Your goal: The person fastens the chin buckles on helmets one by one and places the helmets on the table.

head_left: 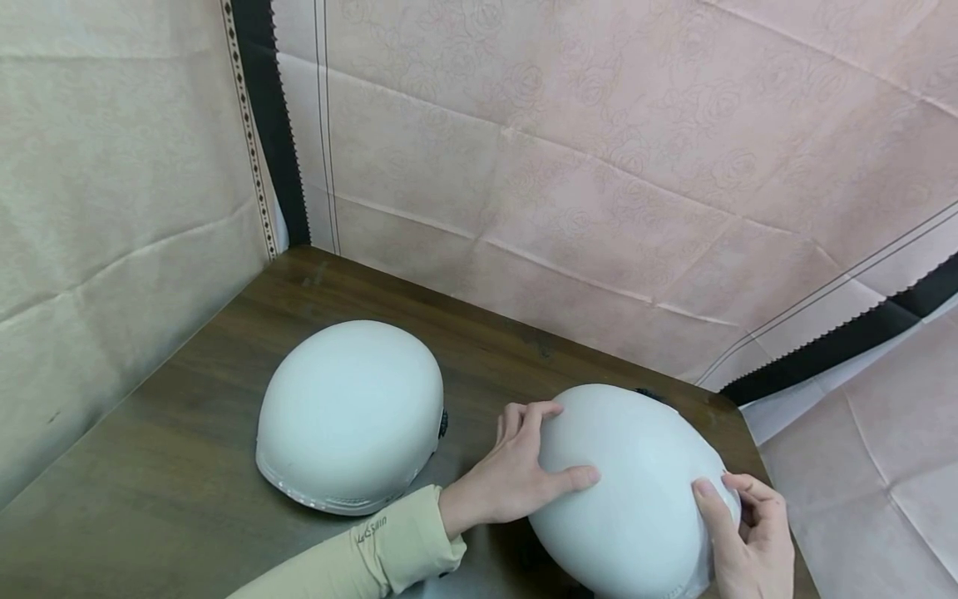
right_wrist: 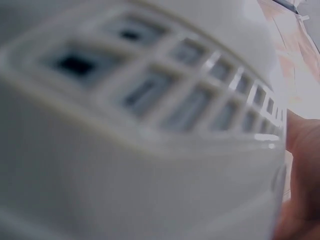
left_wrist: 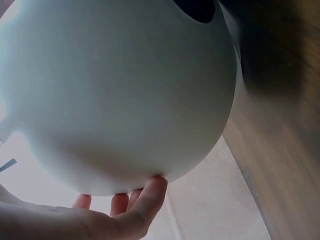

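Observation:
Two white helmets stand on the brown table. My left hand (head_left: 516, 470) rests on the left side of the nearer, right-hand helmet (head_left: 629, 491), its thumb lying on the smooth shell and its other fingers spread along the side. In the left wrist view, the fingertips (left_wrist: 159, 181) of that hand touch the shell's edge. At the opposite side, my right hand (head_left: 748, 532) grips the helmet with thumb and bent fingers at the lower rim. The right wrist view shows a vent grille (right_wrist: 190, 107) in the helmet close up, with part of the right hand (right_wrist: 305, 170) beyond it.
The other white helmet (head_left: 348, 416) sits to the left, a dark knob (head_left: 444, 423) at its right side. Around the table (head_left: 187, 466), pale patterned cloth (head_left: 561, 166) hangs behind and at both sides. My left sleeve (head_left: 389, 541) passes in front of the left helmet.

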The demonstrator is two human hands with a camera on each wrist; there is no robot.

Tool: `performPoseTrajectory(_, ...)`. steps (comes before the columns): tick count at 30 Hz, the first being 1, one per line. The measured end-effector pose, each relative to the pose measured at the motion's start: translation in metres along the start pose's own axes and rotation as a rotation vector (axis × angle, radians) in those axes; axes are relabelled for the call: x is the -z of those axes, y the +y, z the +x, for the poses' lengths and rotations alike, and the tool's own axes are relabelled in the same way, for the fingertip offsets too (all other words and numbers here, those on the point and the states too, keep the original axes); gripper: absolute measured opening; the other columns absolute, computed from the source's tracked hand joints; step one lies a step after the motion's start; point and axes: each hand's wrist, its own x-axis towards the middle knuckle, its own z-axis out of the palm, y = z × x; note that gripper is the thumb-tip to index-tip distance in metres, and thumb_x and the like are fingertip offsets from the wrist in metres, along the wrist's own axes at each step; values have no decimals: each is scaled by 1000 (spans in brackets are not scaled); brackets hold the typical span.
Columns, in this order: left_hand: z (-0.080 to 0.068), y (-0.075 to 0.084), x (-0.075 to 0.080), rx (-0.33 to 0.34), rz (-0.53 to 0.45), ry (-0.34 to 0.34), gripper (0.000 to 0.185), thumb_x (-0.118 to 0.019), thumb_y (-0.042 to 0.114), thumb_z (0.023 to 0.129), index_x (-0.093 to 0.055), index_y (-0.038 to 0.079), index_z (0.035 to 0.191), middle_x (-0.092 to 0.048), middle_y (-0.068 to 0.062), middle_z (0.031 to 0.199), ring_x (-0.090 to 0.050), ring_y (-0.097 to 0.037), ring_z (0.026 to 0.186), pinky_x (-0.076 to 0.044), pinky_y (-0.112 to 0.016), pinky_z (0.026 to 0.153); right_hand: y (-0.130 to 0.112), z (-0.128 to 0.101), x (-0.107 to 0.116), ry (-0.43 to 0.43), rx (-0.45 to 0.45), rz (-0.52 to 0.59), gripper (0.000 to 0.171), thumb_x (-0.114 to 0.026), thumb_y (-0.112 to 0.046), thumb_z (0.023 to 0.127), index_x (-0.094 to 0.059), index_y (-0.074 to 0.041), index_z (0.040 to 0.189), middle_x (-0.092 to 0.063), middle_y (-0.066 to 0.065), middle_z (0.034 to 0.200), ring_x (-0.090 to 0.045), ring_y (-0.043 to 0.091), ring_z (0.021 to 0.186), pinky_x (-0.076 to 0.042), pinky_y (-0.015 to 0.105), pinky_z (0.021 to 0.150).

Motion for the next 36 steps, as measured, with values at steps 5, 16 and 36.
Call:
performPoseTrajectory(5,0,1,0,6,4,13,83,-59,70,75,-30,25,138,-28,-4,127,-29,-23,119,-39,-48,86,-1,-1,0,-6,-3,-15,37,-72,-31,84,-48,-22,110,-42,7,104,-48,11,78,-49,24,50)
performPoseTrajectory(16,0,1,1,1,-11,7,82,-59,68,76,-32,20,136,-29,-5,131,-31,-19,117,-39,-45,88,-5,-5,-1,7,7,-73,40,-74,-32,82,-48,-24,112,-43,6,106,-50,9,79,-47,22,50)
performPoseTrajectory(36,-10,-1,-20,1,-99,-112,69,-68,52,80,-36,19,131,-34,2,118,-40,-14,109,-45,-35,83,-6,-30,-44,-98,452,-14,25,-63,9,85,-61,4,110,-52,1,118,-56,7,96,-42,10,74)
